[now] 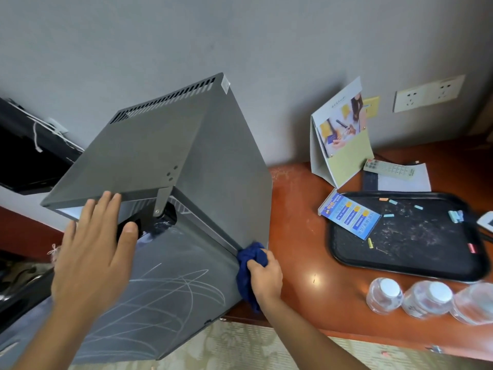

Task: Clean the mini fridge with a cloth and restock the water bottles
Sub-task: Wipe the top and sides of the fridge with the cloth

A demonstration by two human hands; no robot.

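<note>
One fridge (160,145), one cloth (250,265), three bottles (426,297), two hands (90,252)

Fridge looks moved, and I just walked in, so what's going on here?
A person is cleaning the fridge, which stands on the desk. The right hand grips a blue cloth against the fridge's front corner. The left hand rests flat at the top front edge, fingers straight. The door is marked with chalk scribbles. Three water bottles wait on the desk beside a black tray, not yet restocked.

third water bottle (477,303) cropped, leaflet (350,216) print unreadable
</note>
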